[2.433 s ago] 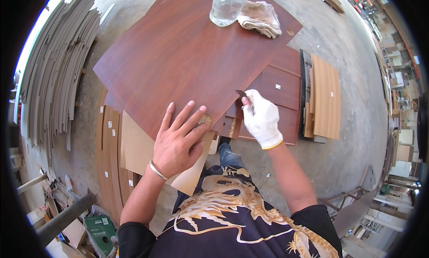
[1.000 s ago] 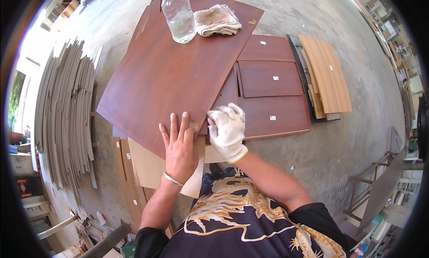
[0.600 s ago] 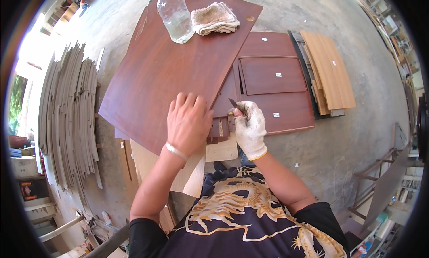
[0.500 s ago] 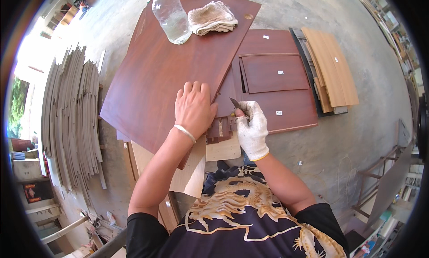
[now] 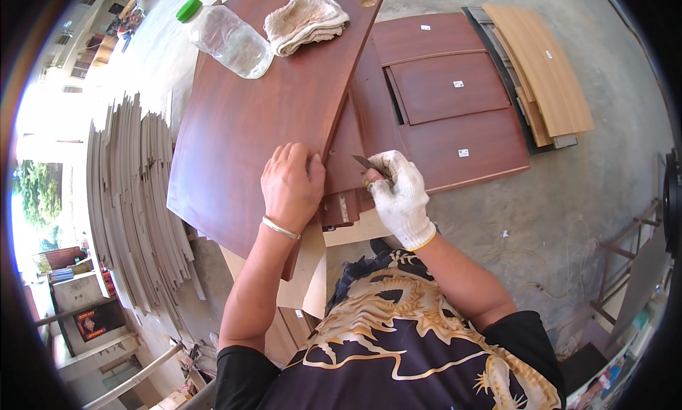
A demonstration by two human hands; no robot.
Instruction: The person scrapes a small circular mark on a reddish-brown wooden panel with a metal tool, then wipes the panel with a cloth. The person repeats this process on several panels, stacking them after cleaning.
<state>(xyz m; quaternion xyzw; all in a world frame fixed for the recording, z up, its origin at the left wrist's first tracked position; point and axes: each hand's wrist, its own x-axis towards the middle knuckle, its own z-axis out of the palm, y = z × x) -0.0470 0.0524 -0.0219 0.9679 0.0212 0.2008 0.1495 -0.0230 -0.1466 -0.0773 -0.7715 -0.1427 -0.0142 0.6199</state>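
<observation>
My bare left hand [image 5: 290,185], with a light bracelet at the wrist, rests palm down on a large reddish-brown wooden panel [image 5: 241,119]. Its thumb lies by the panel's right edge. In a white knit glove whose thumb tip is bare, my right hand [image 5: 399,200] pinches a small dark knife [image 5: 367,164]. The blade points left, a short way from the panel's edge, and the fingers hide its handle. A clear plastic bottle [image 5: 231,44] with a green cap and a folded cloth [image 5: 305,23] stand farther up on the panel.
More brown panels [image 5: 451,90] lie at the right, beside a stack of light wood boards [image 5: 547,69]. Long grey strips [image 5: 138,204] are piled on the left. Under the big panel are smaller brown pieces [image 5: 341,207] and a pale board [image 5: 302,278]. A metal frame [image 5: 625,254] stands far right.
The view has turned, so the bottle and cloth sit farther left and higher. My left hand stays on the panel near its edge; the right still pinches the knife, closer to that edge.
</observation>
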